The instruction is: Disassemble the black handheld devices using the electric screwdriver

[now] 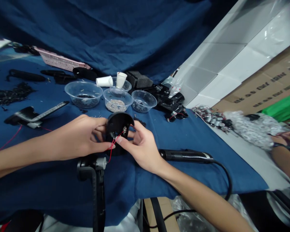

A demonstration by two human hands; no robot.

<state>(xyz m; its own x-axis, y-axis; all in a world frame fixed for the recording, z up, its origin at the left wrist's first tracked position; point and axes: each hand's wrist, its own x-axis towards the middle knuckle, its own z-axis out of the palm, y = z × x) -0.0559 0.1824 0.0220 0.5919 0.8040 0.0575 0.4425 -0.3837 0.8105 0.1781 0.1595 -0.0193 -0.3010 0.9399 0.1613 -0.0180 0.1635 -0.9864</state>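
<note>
My left hand (pixel 78 138) and right hand (pixel 142 148) both clench a black housing (pixel 118 124); red wires (pixel 111 151) hang from it; a black stand (pixel 94 167) sits just below.

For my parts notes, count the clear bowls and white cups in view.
Clear plastic bowls: 4
White paper cups: 2
Total: 6

Thin red wires (pixel 111 149) trail from the matte black round housing (pixel 118 125), which sits against navy-blue cloth (pixel 50 180); behind the housing stands a white paper cup (pixel 121 80).
</note>
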